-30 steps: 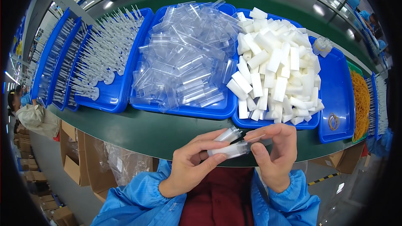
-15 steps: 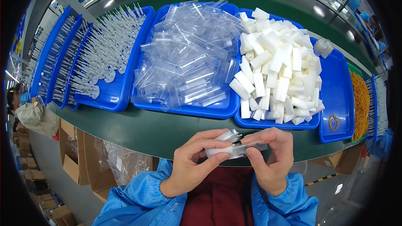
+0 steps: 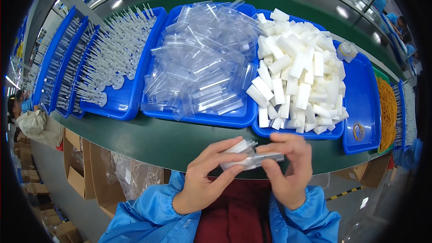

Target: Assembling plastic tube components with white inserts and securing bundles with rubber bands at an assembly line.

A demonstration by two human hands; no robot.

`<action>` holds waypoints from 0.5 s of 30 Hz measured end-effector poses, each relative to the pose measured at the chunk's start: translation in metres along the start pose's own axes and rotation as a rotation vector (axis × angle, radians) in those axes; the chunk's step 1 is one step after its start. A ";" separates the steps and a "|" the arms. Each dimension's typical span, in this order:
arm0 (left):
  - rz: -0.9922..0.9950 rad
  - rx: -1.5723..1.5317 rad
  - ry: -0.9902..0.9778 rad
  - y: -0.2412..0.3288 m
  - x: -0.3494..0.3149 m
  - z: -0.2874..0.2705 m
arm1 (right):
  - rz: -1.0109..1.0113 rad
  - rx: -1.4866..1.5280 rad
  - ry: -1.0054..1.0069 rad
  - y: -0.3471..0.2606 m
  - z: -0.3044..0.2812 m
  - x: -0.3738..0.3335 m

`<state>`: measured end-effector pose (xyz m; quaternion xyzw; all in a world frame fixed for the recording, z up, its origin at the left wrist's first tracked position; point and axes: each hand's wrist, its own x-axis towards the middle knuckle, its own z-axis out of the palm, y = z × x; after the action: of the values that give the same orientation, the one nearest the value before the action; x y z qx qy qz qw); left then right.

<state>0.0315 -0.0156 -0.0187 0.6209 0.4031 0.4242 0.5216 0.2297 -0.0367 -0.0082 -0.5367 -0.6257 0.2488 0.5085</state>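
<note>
My left hand is closed around white foam pieces and a clear plastic sleeve. The sleeve sticks out to the right from between thumb and fingers, and small thin tips show at the far end of the upper piece. What lies deeper in the grip is hidden. Close by on the right, my right hand has its thumb and fingers apart around the sleeve's free end. Its fingertips are smeared by motion; the thumb is very near the sleeve, and whether it touches cannot be made out.
Beyond my hands stand blue trays: one of clear plastic sleeves, one heaped with white foam blocks, several with upright syringe-like parts. A nearly bare tray holds rubber bands; more yellow bands lie farther right. Cardboard boxes stand below left.
My right fingers have lifted and spread away from the clear sleeve, which they pinched before. The left hand keeps its hold in nearly the same place.
</note>
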 end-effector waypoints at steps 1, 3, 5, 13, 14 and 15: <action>0.029 0.037 0.009 0.004 0.001 0.000 | 0.051 0.010 -0.001 -0.001 -0.001 0.003; 0.065 0.073 -0.002 0.006 0.001 0.002 | 0.041 0.031 -0.012 -0.002 0.001 -0.001; 0.078 0.070 -0.043 0.004 -0.001 0.005 | 0.039 0.079 0.015 0.000 0.008 -0.008; 0.022 -0.020 -0.221 0.008 -0.006 -0.003 | -0.182 -0.556 -0.113 -0.030 -0.001 0.008; 0.019 -0.053 -0.257 0.009 -0.008 -0.002 | -0.186 -0.626 -0.100 -0.033 0.001 0.005; -0.009 -0.076 -0.290 0.011 -0.010 0.000 | -0.216 -0.678 -0.073 -0.027 0.006 0.002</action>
<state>0.0285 -0.0264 -0.0088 0.6536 0.3097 0.3428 0.5994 0.2135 -0.0412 0.0140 -0.5964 -0.7435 -0.0092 0.3023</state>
